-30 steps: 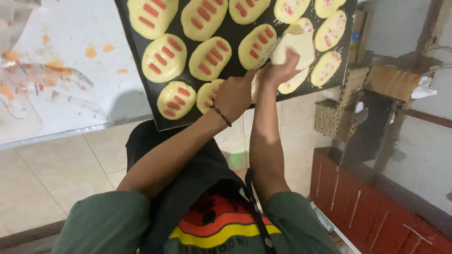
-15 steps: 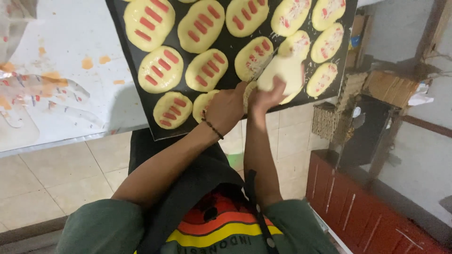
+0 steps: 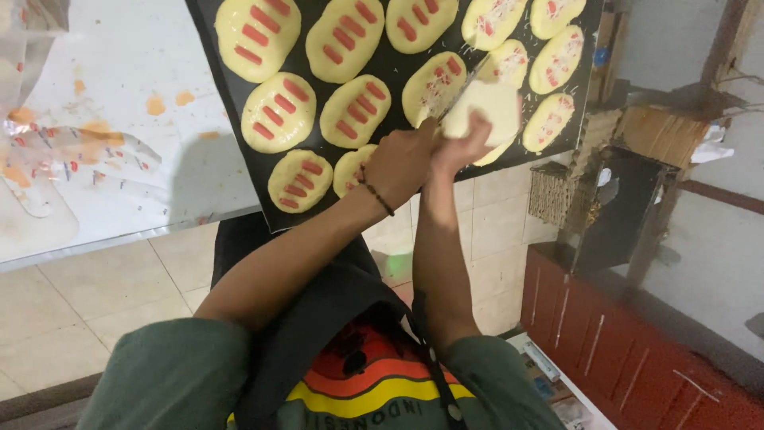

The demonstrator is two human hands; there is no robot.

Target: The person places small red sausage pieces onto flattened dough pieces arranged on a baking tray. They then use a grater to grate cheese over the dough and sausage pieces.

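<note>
A black baking tray (image 3: pixel 398 60) lies on the counter with several oval pale-yellow dough pieces (image 3: pixel 354 110) topped with red sausage strips. Some at the right carry white shreds (image 3: pixel 549 119). My right hand (image 3: pixel 465 143) grips a pale block that looks like cheese (image 3: pixel 489 103) over the tray's near right part. My left hand (image 3: pixel 402 159), with a dark bracelet on the wrist, is closed right beside it. It seems to hold a thin metal grater (image 3: pixel 460 86) that slants under the block. The hands hide one or two dough pieces.
A white counter (image 3: pixel 119 119) with orange smears and a crumpled clear plastic wrap (image 3: pixel 64 151) lies left of the tray. Below is tiled floor (image 3: pixel 95 295). At the right stand a woven basket (image 3: pixel 557 191), a dark bin (image 3: pixel 613 215) and a red cabinet (image 3: pixel 637 358).
Both hands have shifted slightly along the tray's near right part, with the pale block moving over the dough pieces. The tray and the dough have not moved.
</note>
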